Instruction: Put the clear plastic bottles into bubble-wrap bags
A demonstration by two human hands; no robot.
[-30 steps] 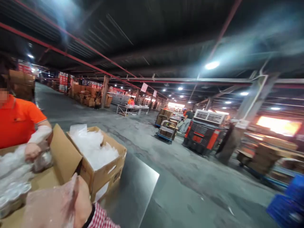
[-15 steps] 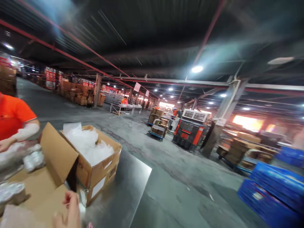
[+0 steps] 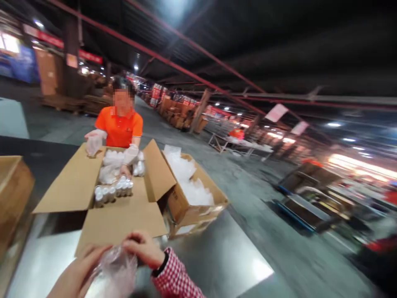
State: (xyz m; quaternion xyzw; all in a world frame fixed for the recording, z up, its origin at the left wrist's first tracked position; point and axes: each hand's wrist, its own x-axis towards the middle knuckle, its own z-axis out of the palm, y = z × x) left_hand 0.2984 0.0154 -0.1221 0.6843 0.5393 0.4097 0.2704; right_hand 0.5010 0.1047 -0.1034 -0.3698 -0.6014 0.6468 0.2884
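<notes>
Both my hands meet at the bottom of the view over a clear plastic bag (image 3: pixel 116 271). My right hand (image 3: pixel 143 249), in a red checked sleeve with a black wristband, pinches the bag's top. My left hand (image 3: pixel 74 275) grips its left side. Just beyond them lies the near flap of an open cardboard box (image 3: pixel 120 217) holding small clear jars with white lids (image 3: pixel 113 191). Across the box a person in an orange shirt (image 3: pixel 119 128) with plastic-gloved hands reaches into it.
A second open carton (image 3: pixel 192 207) full of clear bags stands right of the box on the steel table (image 3: pixel 214 258). Another carton (image 3: pixel 12 190) sits at far left. Carts (image 3: pixel 305 207), stacked boxes and pillars fill the warehouse floor beyond.
The view has swung left and down from the warehouse aisle to the table. My two hands have come together on the plastic bag. The person opposite now shows fully.
</notes>
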